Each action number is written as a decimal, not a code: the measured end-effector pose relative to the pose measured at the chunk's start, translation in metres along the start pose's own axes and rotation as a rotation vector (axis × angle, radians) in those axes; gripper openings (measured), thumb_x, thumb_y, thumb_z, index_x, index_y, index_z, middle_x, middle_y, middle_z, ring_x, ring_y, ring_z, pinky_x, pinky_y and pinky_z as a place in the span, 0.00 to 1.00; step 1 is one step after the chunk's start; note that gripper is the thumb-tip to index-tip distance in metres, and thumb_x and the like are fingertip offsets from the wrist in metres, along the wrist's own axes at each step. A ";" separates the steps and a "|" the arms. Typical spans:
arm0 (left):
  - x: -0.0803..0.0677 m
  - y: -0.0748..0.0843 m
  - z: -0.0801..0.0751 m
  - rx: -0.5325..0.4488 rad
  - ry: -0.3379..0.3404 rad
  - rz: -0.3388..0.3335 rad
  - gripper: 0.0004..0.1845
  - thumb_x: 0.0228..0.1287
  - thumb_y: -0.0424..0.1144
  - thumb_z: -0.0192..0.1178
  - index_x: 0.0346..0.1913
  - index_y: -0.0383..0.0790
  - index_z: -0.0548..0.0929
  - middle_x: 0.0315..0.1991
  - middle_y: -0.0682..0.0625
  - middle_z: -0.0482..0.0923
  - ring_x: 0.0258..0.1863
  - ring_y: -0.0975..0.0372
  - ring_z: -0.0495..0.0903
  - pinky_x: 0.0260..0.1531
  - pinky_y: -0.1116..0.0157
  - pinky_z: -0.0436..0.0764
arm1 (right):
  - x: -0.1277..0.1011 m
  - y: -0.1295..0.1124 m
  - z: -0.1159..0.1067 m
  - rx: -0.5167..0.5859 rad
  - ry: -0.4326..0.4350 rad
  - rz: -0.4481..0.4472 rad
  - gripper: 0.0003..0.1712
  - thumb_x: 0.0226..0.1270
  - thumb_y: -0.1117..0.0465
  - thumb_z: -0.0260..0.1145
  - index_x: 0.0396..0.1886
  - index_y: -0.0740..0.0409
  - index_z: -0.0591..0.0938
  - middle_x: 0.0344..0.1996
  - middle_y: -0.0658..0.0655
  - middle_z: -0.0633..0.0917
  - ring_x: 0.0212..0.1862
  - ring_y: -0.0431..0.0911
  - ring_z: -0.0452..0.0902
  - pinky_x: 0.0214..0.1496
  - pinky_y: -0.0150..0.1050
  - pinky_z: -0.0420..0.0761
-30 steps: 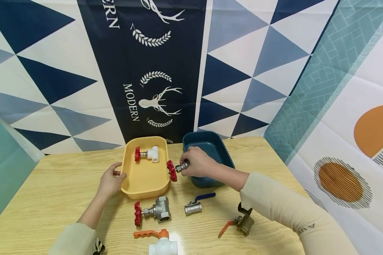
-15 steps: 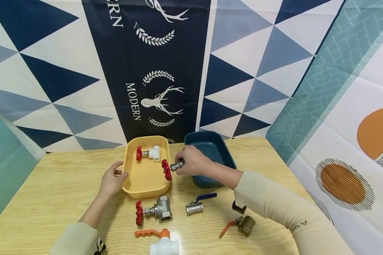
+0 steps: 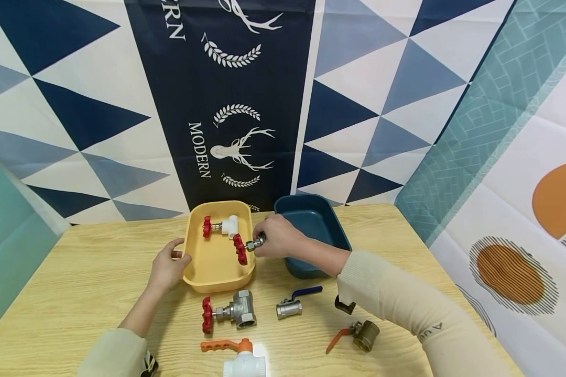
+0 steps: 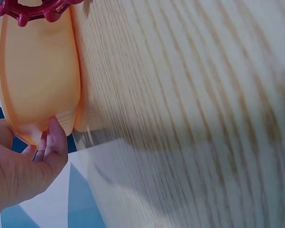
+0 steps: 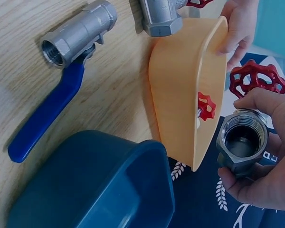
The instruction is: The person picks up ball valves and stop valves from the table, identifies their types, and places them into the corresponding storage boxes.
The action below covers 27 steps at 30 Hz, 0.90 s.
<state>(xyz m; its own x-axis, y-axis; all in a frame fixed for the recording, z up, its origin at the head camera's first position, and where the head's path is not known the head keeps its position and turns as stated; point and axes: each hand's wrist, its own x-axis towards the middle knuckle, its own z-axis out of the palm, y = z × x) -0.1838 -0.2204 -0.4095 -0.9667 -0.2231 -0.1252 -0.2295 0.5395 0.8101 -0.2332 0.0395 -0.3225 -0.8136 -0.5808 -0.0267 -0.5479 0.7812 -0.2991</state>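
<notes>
Gripping the left rim of the yellow tray (image 3: 215,267), the left hand (image 3: 166,267) sits on the bench (image 3: 75,283), fingers curled over the tray edge, thumb on the near corner. Left wrist view adds only the close-up: thumb tip pressed on the tray's outer wall (image 4: 61,118), red handwheel edge at the top of frame, blurred wood grain; nothing of the right hand. Inside the tray, far end, lies a white valve (image 3: 222,226) with a red wheel. Right of it, the red-wheel metal valve (image 3: 245,246) hangs over the tray's right rim, wheel inside the tray, body outside, held off the surface. The right hand (image 3: 278,236) pinches its metal body: fingers wrapped round the hex end, thumb on the near side. Head view hides that body under the fingers; right wrist view shows it plainly, the open threaded port (image 5: 241,142) facing the camera, fingers (image 5: 266,107) curled above and below, red wheel behind. Same wrist view shows the blue tray (image 5: 90,185) just beside the yellow one, and the blue-lever ball valve (image 5: 66,61) lying on the bench. Head view alone shows the near row: grey gate valve (image 3: 231,313), orange-handled white valve (image 3: 238,358), brass valve (image 3: 358,335) at right.
</notes>
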 end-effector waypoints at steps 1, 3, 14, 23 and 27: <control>0.000 0.000 0.000 -0.002 -0.002 0.001 0.28 0.63 0.34 0.52 0.67 0.34 0.63 0.49 0.32 0.71 0.42 0.49 0.77 0.30 0.67 0.79 | 0.001 -0.001 0.000 0.002 -0.004 0.002 0.07 0.49 0.55 0.71 0.29 0.50 0.84 0.26 0.46 0.78 0.37 0.43 0.66 0.36 0.34 0.67; 0.000 0.000 0.000 -0.005 -0.004 0.003 0.28 0.63 0.34 0.52 0.67 0.33 0.62 0.48 0.32 0.70 0.41 0.49 0.77 0.30 0.68 0.79 | 0.003 -0.002 0.001 0.006 -0.007 0.002 0.08 0.49 0.55 0.71 0.29 0.50 0.84 0.26 0.46 0.79 0.37 0.42 0.67 0.36 0.33 0.68; -0.002 -0.002 0.002 -0.009 0.002 -0.002 0.28 0.63 0.33 0.52 0.67 0.33 0.63 0.49 0.32 0.71 0.42 0.48 0.77 0.31 0.66 0.80 | 0.012 -0.005 0.011 -0.003 -0.007 -0.004 0.09 0.49 0.53 0.71 0.31 0.50 0.85 0.28 0.46 0.79 0.37 0.41 0.68 0.36 0.32 0.68; 0.000 0.000 0.003 -0.017 0.014 0.002 0.28 0.62 0.33 0.51 0.67 0.34 0.63 0.48 0.33 0.71 0.42 0.49 0.76 0.30 0.67 0.79 | 0.016 -0.013 0.010 0.006 -0.003 -0.002 0.09 0.49 0.54 0.71 0.30 0.51 0.84 0.29 0.48 0.78 0.35 0.41 0.68 0.33 0.31 0.69; 0.000 0.000 0.002 -0.013 0.015 0.001 0.28 0.62 0.33 0.51 0.67 0.34 0.63 0.48 0.33 0.70 0.42 0.49 0.76 0.30 0.67 0.80 | 0.020 -0.017 0.011 0.014 0.004 -0.012 0.08 0.49 0.54 0.71 0.29 0.50 0.84 0.28 0.46 0.79 0.35 0.40 0.69 0.32 0.30 0.68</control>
<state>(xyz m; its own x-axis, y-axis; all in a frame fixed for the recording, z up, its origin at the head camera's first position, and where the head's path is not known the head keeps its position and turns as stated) -0.1845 -0.2185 -0.4104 -0.9651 -0.2350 -0.1156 -0.2267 0.5288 0.8179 -0.2376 0.0123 -0.3279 -0.8078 -0.5892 -0.0197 -0.5548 0.7711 -0.3124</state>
